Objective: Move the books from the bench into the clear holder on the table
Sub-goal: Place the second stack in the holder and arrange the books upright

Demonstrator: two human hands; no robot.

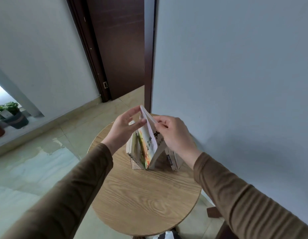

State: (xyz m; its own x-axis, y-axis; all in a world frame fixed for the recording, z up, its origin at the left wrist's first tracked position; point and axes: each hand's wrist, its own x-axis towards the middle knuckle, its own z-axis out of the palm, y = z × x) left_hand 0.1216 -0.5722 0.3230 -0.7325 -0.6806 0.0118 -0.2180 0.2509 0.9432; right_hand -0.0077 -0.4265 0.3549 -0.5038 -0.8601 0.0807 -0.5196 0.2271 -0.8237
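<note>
A clear holder (136,165) stands on the far half of the round wooden table (146,195). Several books stand in it, some leaning left (130,147) and some leaning right (174,160). A book with a colourful cover (149,144) stands upright in the middle of the holder, bottom edge down, top corner raised. My left hand (125,128) pinches its top edge from the left with fingers and thumb. My right hand (174,133) grips the same book's right side near the top. The bench is out of view.
A pale wall runs close along the table's right side, and a dark door frame (149,66) stands just behind it. Potted plants (13,116) sit on a ledge at far left. Glossy tiled floor lies to the left. Dark wooden furniture (213,213) shows at lower right.
</note>
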